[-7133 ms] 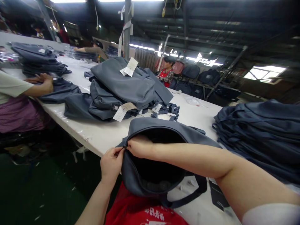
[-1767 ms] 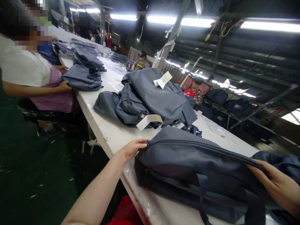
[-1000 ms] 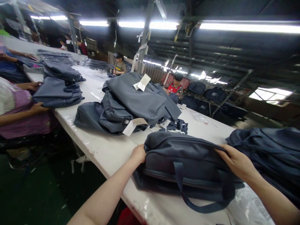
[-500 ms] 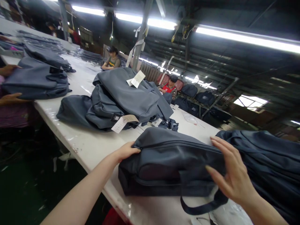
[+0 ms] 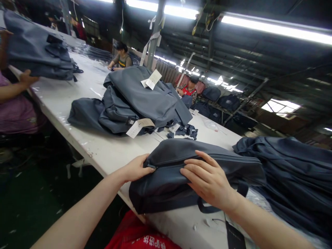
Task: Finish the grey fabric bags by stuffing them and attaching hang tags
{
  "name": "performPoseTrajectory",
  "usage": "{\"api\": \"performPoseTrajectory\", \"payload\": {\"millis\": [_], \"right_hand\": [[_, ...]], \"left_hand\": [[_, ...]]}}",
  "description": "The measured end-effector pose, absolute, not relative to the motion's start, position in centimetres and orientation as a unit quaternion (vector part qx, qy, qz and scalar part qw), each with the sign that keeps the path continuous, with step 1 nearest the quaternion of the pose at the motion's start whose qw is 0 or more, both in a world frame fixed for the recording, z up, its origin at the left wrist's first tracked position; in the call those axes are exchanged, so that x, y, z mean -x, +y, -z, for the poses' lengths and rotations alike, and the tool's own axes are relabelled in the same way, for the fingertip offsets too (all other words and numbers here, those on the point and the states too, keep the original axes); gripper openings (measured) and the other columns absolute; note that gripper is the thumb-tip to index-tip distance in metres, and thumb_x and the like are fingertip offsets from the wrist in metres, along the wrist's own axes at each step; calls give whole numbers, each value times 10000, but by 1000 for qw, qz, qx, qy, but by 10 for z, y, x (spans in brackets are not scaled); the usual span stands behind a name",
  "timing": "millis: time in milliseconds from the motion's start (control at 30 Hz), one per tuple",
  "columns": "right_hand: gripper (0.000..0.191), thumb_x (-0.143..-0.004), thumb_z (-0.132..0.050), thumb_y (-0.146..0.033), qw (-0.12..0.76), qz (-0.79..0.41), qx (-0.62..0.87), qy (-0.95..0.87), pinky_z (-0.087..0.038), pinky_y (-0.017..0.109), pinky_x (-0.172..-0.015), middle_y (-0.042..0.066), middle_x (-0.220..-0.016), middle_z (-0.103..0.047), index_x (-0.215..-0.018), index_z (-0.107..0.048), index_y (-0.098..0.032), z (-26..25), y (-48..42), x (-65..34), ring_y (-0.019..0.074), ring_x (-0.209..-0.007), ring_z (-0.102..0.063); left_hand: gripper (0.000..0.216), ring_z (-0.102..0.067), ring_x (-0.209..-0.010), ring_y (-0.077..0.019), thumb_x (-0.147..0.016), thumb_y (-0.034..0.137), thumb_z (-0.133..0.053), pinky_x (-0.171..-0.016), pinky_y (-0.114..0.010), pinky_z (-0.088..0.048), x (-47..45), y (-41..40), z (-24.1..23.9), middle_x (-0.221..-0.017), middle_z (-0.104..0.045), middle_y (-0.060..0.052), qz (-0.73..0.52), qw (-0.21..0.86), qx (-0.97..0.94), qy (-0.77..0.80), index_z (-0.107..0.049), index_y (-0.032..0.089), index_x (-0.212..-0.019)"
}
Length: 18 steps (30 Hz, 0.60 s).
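A dark blue-grey bag (image 5: pixel 166 188) lies on its side across the near edge of the white table, its long zipper facing up. My left hand (image 5: pixel 138 168) grips the bag's left end, thumb beside the zipper pull (image 5: pixel 151 166). Across the middle of the bag rests my right hand (image 5: pixel 207 176), fingers stretched out over the zipper line and holding nothing. A strap loop (image 5: pixel 207 206) hangs below my right wrist. Part of the bag's front is hidden behind that hand.
Several similar bags with paper tags (image 5: pixel 153 79) are piled on the table (image 5: pixel 103 155) ahead. More dark bags (image 5: pixel 293 166) lie at the right. On the left a co-worker's hands hold another bag (image 5: pixel 33 48). A black tag (image 5: pixel 234 235) sits near my right forearm.
My right hand has moved left from the bag's right end onto its middle. The bag has tipped slightly, and the co-worker's bag at left has been lifted.
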State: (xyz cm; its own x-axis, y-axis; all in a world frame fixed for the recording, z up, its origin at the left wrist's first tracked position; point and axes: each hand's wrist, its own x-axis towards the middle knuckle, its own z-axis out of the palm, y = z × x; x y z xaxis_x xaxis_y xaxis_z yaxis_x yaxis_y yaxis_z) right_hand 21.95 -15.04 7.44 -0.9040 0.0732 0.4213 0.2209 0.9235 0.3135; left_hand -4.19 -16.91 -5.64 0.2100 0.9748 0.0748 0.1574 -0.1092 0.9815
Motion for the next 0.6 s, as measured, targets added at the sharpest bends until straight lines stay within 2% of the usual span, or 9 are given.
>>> {"api": "performPoseTrajectory", "payload": {"millis": [100, 200, 300, 467, 600], "right_hand": [[135, -909, -543, -167, 220, 181, 82, -955, -292, 413, -1154, 31, -908, -708, -1006, -638, -171, -87, -154, -220, 175, -967, -651], [137, -922, -537, -194, 218, 161, 96, -958, -309, 413, -1145, 32, -913, -707, -1013, -637, -180, -95, -155, -225, 176, -976, -654], [138, -923, -546, -221, 213, 154, 103, -959, -335, 416, -1127, 36, -920, -706, -1018, -639, -183, -98, -157, -232, 180, -979, -657], [143, -923, -555, -239, 206, 156, 104, -960, -361, 414, -1105, 37, -932, -706, -1024, -644, -190, -99, -160, -237, 184, -983, -656], [142, -927, -553, -235, 208, 157, 102, -960, -356, 421, -1108, 43, -934, -705, -1025, -644, -184, -100, -162, -235, 186, -990, -653]], "left_hand": [[450, -589, -1090, -307, -768, 388, -663, -998, -432, -434, 36, -178, 53, -1157, -668, -96, -432, 386, -614, 535, -618, 189, -1169], [455, -533, -1204, -303, -835, 433, -597, -1057, -433, -393, 47, -184, 52, -1269, -625, -85, -438, 508, -601, 435, -601, 199, -1225], [460, -459, -1301, -287, -868, 373, -557, -1123, -421, -322, 60, -189, 53, -1377, -556, -67, -451, 622, -560, 310, -565, 195, -1292], [576, -422, -1334, -285, -820, 346, -670, -1118, -396, -326, 57, -194, 55, -1436, -498, -66, -457, 628, -562, 284, -494, 213, -1352], [576, -444, -1313, -279, -809, 381, -693, -1098, -387, -355, 48, -196, 54, -1419, -505, -74, -460, 607, -563, 322, -496, 209, -1323]]}}
